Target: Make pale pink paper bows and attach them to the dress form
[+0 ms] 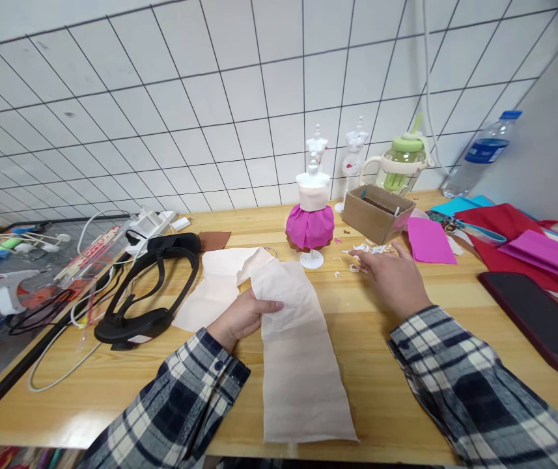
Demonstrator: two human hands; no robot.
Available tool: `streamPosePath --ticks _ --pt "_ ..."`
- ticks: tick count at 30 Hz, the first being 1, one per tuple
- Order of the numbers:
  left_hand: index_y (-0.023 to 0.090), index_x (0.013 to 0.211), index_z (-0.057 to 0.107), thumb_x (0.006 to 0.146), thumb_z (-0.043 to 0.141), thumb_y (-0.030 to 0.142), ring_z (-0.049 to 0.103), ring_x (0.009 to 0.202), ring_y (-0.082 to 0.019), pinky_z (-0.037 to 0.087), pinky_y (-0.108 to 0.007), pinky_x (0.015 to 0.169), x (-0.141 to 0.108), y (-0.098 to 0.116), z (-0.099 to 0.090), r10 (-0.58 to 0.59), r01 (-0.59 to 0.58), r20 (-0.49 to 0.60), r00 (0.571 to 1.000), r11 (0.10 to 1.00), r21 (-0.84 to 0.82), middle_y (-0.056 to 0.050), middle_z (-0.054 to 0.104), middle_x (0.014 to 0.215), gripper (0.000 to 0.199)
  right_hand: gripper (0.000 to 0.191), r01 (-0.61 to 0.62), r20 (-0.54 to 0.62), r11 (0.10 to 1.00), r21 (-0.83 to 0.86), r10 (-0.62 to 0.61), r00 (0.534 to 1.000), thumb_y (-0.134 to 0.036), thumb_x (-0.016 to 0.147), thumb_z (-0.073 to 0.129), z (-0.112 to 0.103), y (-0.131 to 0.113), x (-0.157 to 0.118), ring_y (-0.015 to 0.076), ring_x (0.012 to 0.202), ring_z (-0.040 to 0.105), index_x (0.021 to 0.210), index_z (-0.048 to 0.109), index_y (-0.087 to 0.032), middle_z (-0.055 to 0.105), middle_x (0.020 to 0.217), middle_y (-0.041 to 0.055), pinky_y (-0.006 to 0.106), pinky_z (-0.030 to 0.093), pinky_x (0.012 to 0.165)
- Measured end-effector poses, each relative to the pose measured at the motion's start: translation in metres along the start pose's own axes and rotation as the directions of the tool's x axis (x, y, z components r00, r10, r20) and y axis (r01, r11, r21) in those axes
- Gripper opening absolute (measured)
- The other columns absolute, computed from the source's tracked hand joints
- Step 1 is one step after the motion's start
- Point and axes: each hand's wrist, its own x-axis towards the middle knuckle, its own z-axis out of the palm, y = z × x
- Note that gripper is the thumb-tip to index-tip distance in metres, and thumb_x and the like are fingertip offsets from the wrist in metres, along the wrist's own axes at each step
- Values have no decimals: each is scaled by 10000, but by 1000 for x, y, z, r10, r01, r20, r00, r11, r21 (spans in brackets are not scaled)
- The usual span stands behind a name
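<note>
My left hand point(244, 317) pinches the edge of a long pale crepe paper strip point(303, 365), with the thumb on top; the strip hangs toward the table's front edge. Beside it lies another pale paper piece point(210, 290). My right hand point(396, 277) is over the table at a small heap of white scraps point(374, 248), its fingers curled; whether anything is between them is hidden. Behind the strip stands a small white mannequin point(312, 179) with a pale band round its chest and a puffy magenta paper skirt point(310, 227).
A cardboard box point(375, 218), green-lidded jug point(403, 166) and water bottle point(484, 155) stand at the back right. Coloured papers point(508, 231) and a phone point(537, 319) lie right. A black headset strap point(156, 293), cables and a glue gun point(8, 291) are left.
</note>
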Motion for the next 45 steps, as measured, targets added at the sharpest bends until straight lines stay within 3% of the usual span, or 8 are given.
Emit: streamPosePath --ticks 7,11,16,22,28,38,42,45 --pt "116 1020 703 573 788 21 690 944 -243 521 -367 898 1 -1 0 20 -20 -12 1000 1000 -15 -101 745 1045 465 505 -198 115 980 -26 200 973 -324 932 422 -5 -10 -1 282 752 679 1421 403 -199 740 898 116 346 435 628" --pt "110 1019 705 577 796 39 691 937 -244 524 -366 890 1 -1 0 11 -11 6 1000 1000 -5 -109 743 1049 457 385 -70 125 979 193 46 991 -195 873 453 -5 -21 -2 240 987 657 1252 518 -213 666 1211 73 317 451 740" --pt "106 1018 704 577 806 53 693 934 -243 509 -377 917 0 -1 0 6 -7 11 1000 1000 23 -124 734 1080 456 300 31 250 948 317 -115 961 -146 836 465 -1 -37 -4 204 960 642 1114 552 -214 686 1091 52 292 419 750" --pt "116 1013 706 574 809 55 695 932 -250 498 -396 931 0 -1 0 14 -14 -6 1000 999 29 -114 742 1055 454 200 -191 246 957 217 135 960 -242 820 474 -6 -34 -2 218 834 625 1010 535 -217 667 1014 58 295 326 597" --pt "124 1031 702 579 807 54 688 968 -263 476 -415 965 1 -2 0 24 -23 -19 1000 999 33 -107 741 1062 470 144 -201 266 949 241 135 955 -251 870 382 -12 -28 -1 207 789 595 904 517 -217 650 904 48 288 305 583" --pt "116 1019 702 567 803 43 685 977 -265 468 -419 982 1 -2 1 41 -39 -62 997 999 27 -109 740 1060 469 295 -161 216 855 494 59 975 -211 899 436 20 -13 -1 195 979 627 1077 659 -287 691 1087 12 289 437 763" --pt "118 1016 703 565 808 53 688 969 -265 473 -416 974 2 -2 0 42 -40 -52 998 999 32 -109 742 1056 468 480 -256 221 852 456 170 960 -255 906 452 20 -10 -1 217 986 640 1385 460 -295 714 1081 35 312 449 773" --pt "117 1008 702 564 811 55 690 971 -267 472 -416 978 2 -3 -1 37 -36 -56 998 999 25 -118 740 1067 461 349 -300 258 862 408 207 944 -288 910 434 17 -9 1 217 919 646 1227 574 -247 730 963 42 302 431 726"
